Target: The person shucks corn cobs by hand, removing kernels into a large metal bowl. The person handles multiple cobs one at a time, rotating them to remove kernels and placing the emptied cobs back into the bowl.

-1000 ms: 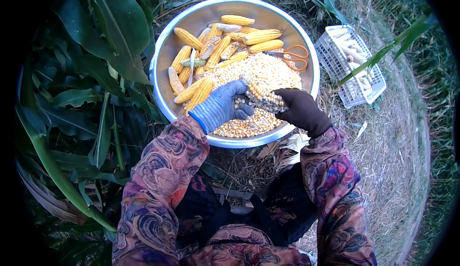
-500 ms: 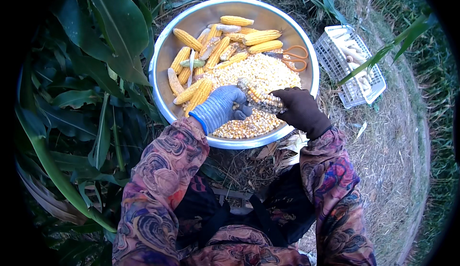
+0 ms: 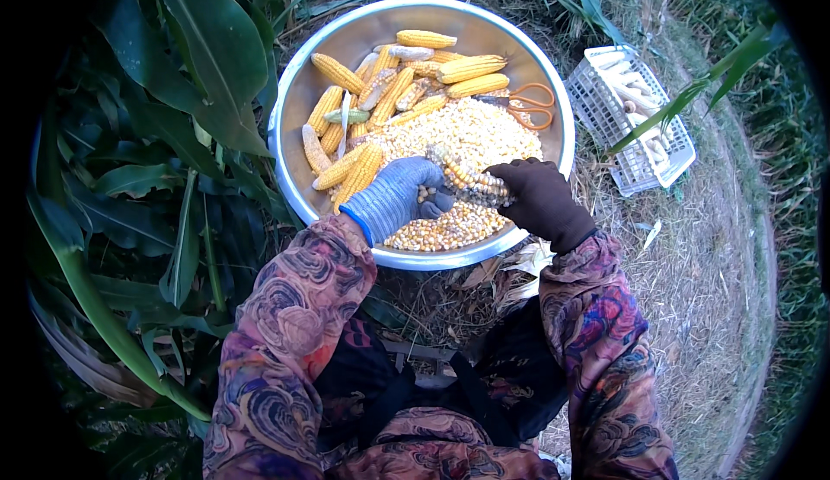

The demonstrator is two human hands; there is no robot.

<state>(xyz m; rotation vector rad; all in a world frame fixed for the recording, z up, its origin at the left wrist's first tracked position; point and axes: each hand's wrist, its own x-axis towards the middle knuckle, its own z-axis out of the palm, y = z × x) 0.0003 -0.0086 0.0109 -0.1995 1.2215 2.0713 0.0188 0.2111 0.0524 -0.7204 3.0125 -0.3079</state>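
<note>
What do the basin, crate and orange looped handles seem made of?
Basin: probably stainless steel, smooth and shiny, its rim gleaming silver.
Crate: likely plastic, whitish, matte-looking, with lattice walls.
Orange looped handles: perhaps plastic, evenly coloured; finish unclear.

An outdoor spot at a cornfield's edge, shown by tall green corn plants (image 3: 216, 48) and straw-strewn ground (image 3: 709, 307).

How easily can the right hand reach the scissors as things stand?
Probably yes: the scissors lie with handles uncovered in the basin, just beyond the right hand, with only loose kernels between. But it holds a cob, so may need to let go first.
</note>
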